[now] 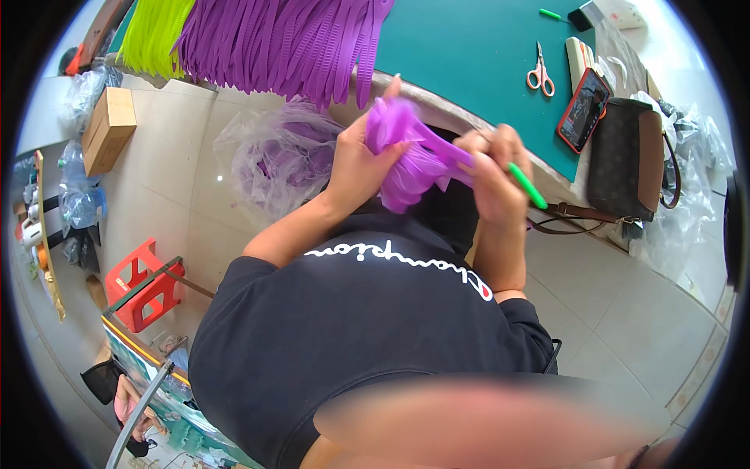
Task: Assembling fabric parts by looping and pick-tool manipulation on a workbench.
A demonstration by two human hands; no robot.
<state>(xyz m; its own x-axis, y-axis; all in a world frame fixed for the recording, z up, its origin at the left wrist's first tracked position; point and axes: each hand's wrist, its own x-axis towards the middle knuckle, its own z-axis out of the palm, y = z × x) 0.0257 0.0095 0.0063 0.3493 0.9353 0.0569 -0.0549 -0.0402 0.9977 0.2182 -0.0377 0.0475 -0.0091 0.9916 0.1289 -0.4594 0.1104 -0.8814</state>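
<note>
A loose bunch of soft purple straps (402, 176) is gripped in my left hand (355, 160), thumb across the front, just off the table's near edge. To its right, my right hand (496, 168) is closed round a slim tool with a bright green handle (527, 187). The tool's working end is hidden by the fingers. Those same fingers meet the end of one purple strap (445, 148), which stretches across from the bunch. Motion blurs the upper part of the bunch.
Rows of purple straps (281, 47) and lime-green straps (152, 35) overhang the green table (445, 47). Pink-handled scissors (541, 74), a phone (584, 109) and a brown bag (625, 160) lie at the right. A clear plastic sack (273, 160) of purple pieces sits below the table edge.
</note>
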